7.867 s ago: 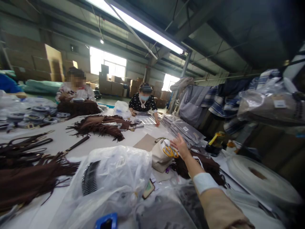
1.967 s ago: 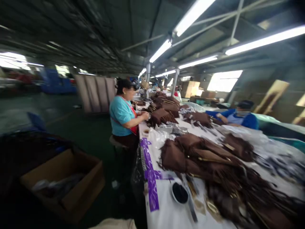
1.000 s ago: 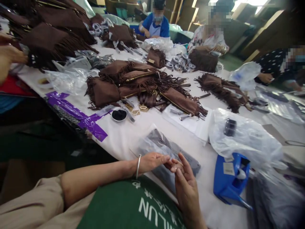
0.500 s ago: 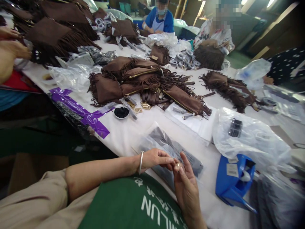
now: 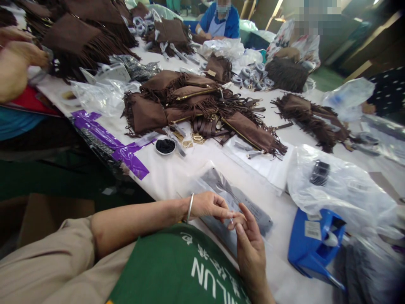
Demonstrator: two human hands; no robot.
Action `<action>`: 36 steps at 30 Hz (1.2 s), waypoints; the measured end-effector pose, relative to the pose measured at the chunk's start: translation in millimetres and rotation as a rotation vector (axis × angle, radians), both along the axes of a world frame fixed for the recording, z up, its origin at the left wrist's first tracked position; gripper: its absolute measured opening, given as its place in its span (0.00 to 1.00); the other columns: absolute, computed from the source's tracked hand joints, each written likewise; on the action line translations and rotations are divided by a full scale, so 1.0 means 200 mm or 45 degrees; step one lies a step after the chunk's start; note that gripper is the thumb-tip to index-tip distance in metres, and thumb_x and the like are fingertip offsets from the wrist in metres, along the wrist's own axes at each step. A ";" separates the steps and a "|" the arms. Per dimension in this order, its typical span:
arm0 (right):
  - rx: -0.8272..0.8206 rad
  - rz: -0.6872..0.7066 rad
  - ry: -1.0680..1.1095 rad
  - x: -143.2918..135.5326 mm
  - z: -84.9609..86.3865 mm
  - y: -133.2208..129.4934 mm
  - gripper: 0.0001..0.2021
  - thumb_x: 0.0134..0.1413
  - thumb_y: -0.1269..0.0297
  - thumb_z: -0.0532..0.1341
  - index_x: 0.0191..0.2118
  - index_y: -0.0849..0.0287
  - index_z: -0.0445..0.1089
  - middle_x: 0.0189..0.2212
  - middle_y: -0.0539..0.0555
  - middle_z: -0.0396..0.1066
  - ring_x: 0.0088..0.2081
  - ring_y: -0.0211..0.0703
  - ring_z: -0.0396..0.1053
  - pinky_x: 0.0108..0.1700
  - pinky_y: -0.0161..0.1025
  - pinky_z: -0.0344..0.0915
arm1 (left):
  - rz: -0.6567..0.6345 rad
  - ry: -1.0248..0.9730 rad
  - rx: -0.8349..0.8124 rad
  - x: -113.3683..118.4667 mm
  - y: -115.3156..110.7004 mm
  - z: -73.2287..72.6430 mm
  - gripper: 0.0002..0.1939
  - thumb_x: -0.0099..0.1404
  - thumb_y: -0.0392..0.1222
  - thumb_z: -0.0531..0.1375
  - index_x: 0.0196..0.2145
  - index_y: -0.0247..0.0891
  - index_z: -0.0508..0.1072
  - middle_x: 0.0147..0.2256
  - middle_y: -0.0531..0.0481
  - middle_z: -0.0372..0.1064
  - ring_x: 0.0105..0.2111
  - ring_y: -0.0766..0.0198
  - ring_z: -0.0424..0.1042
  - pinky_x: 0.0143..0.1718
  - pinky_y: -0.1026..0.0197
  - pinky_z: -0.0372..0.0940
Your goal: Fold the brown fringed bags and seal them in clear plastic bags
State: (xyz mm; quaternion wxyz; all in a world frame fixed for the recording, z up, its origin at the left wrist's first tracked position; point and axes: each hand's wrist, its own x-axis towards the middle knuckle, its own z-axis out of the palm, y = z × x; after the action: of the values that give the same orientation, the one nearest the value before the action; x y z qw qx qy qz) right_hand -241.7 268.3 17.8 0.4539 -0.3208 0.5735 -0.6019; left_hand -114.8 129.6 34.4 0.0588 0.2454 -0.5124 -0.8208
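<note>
My left hand [image 5: 210, 205], with a silver bangle [image 5: 190, 207] on the wrist, reaches in from the left, its thumb and forefinger pinched. Its fingertips meet the bent fingers of my right hand [image 5: 249, 242], which comes up from below with one finger raised. A tiny pale, shiny piece [image 5: 231, 220] shows between the fingertips; its kind is too small to make out. Beneath the hands lies a clear plastic bag with a flat grey piece [image 5: 234, 198] in it. My green apron [image 5: 171, 266] with white lettering is just below.
Brown fringed bags [image 5: 190, 99] are heaped mid-table, near a small dish of black material [image 5: 165, 146]. A blue tape dispenser [image 5: 311, 245] stands at right, below a plastic bag [image 5: 344, 185] with a black comb-like piece on it. Purple tape [image 5: 126, 154] marks the left edge. Co-workers sit around.
The view has shifted slightly, so the table appears further right. My hands stay together; the small shiny piece shows at a slightly different place between the fingertips.
</note>
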 end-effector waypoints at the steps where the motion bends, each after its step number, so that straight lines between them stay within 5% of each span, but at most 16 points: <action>1: 0.056 0.034 0.109 -0.01 0.00 0.00 0.24 0.57 0.57 0.58 0.59 0.51 0.57 0.32 0.49 0.68 0.41 0.43 0.67 0.52 0.46 0.59 | -0.028 -0.017 -0.172 0.01 -0.01 0.02 0.16 0.54 0.51 0.66 0.27 0.33 0.71 0.25 0.52 0.68 0.27 0.67 0.66 0.31 0.64 0.61; 5: 0.305 0.208 0.573 -0.04 0.04 -0.03 0.13 0.55 0.53 0.59 0.41 0.55 0.69 0.33 0.52 0.70 0.39 0.45 0.66 0.46 0.42 0.61 | -0.162 -0.037 -1.003 0.03 -0.05 0.08 0.08 0.57 0.42 0.63 0.26 0.34 0.71 0.26 0.51 0.70 0.28 0.65 0.67 0.34 0.63 0.61; 7: 0.357 0.231 0.694 -0.07 0.07 -0.06 0.13 0.55 0.51 0.58 0.34 0.56 0.69 0.32 0.52 0.71 0.38 0.45 0.67 0.44 0.40 0.61 | -0.098 -0.011 -1.281 0.06 -0.10 0.09 0.07 0.61 0.41 0.60 0.28 0.35 0.72 0.28 0.50 0.71 0.31 0.64 0.68 0.38 0.62 0.61; 12: 0.466 0.478 0.737 -0.21 0.14 -0.23 0.14 0.55 0.51 0.58 0.29 0.57 0.69 0.27 0.50 0.72 0.34 0.42 0.67 0.41 0.37 0.59 | 0.209 -0.250 -1.782 0.18 -0.31 -0.06 0.14 0.59 0.48 0.64 0.40 0.37 0.72 0.41 0.45 0.69 0.49 0.53 0.62 0.52 0.51 0.52; 17: 0.589 0.864 0.909 -0.24 0.18 -0.52 0.13 0.55 0.55 0.57 0.27 0.58 0.69 0.22 0.47 0.70 0.23 0.35 0.61 0.27 0.33 0.54 | 0.194 -0.458 -1.799 0.24 -0.39 -0.29 0.09 0.59 0.44 0.65 0.27 0.36 0.70 0.36 0.47 0.68 0.45 0.54 0.62 0.48 0.53 0.55; 23: 0.638 1.272 1.535 -0.04 0.11 -0.83 0.08 0.52 0.58 0.60 0.29 0.56 0.71 0.24 0.49 0.73 0.26 0.38 0.68 0.29 0.33 0.59 | 0.366 -0.456 -1.752 0.20 -0.35 -0.41 0.12 0.61 0.45 0.62 0.27 0.35 0.68 0.33 0.46 0.66 0.40 0.57 0.62 0.44 0.55 0.58; 29: 0.842 1.240 1.856 0.09 -0.01 -0.91 0.11 0.42 0.62 0.68 0.34 0.59 0.73 0.34 0.60 0.75 0.39 0.51 0.72 0.39 0.41 0.65 | 0.385 -0.412 -1.828 0.20 -0.31 -0.47 0.10 0.63 0.43 0.59 0.28 0.35 0.66 0.33 0.46 0.64 0.40 0.56 0.61 0.44 0.55 0.58; 36: 1.050 1.088 2.056 -0.06 0.09 -0.94 0.17 0.48 0.54 0.65 0.38 0.63 0.72 0.37 0.65 0.73 0.43 0.53 0.71 0.42 0.42 0.66 | 0.322 -0.438 -1.893 0.19 -0.32 -0.49 0.09 0.64 0.42 0.58 0.28 0.36 0.65 0.33 0.47 0.63 0.41 0.56 0.61 0.44 0.54 0.58</action>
State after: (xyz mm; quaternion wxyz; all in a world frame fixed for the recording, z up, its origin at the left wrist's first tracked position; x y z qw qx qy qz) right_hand -253.8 80.7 34.8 0.1825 -0.6298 0.7105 0.2555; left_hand -76.0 66.6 -63.1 0.2209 0.3221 -0.8989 -0.1986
